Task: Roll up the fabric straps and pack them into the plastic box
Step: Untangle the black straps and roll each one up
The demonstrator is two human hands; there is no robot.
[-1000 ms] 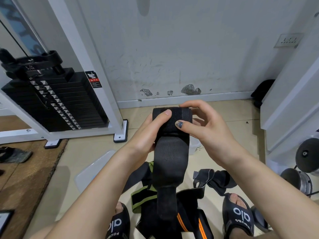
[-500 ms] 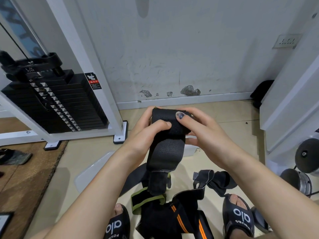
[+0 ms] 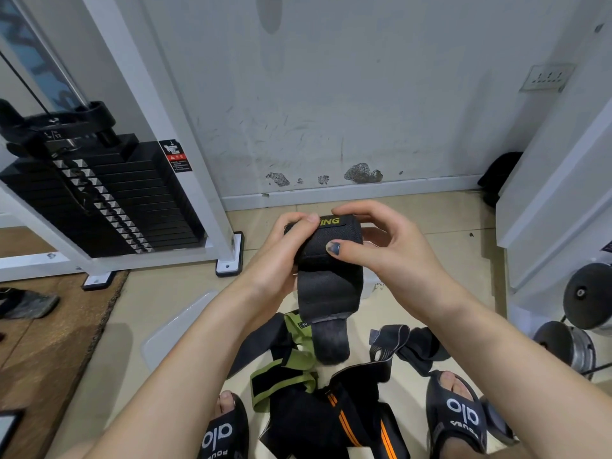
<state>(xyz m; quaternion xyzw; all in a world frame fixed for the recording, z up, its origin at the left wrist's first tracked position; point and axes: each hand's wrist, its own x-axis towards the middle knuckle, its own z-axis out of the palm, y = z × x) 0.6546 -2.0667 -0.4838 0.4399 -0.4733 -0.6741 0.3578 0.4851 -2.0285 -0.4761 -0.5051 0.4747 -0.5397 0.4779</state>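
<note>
The loose tail of the black strap (image 3: 326, 293) hangs much shorter than a second ago, its fuzzy end now just above the pile of straps (image 3: 318, 392) on the floor. The left hand (image 3: 281, 256) and right hand (image 3: 381, 246) both grip the thicker roll, whose yellow lettering now shows on top.

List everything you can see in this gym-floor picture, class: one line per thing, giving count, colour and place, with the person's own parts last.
rolled strap: one, black with yellow lettering, held mid-air, tail hanging down
loose straps: a pile, black, green and orange-striped, on the floor between the feet
plastic lid: one, clear, on the floor left of the pile
weight stack: one, black, in the white frame at left
dumbbells: some, black and silver, right edge
wall socket: one, pale, upper right wall
slippers: two, black with white lettering, on the feet
left hand: grips the roll's left end
right hand: pinches the roll's right side
</note>
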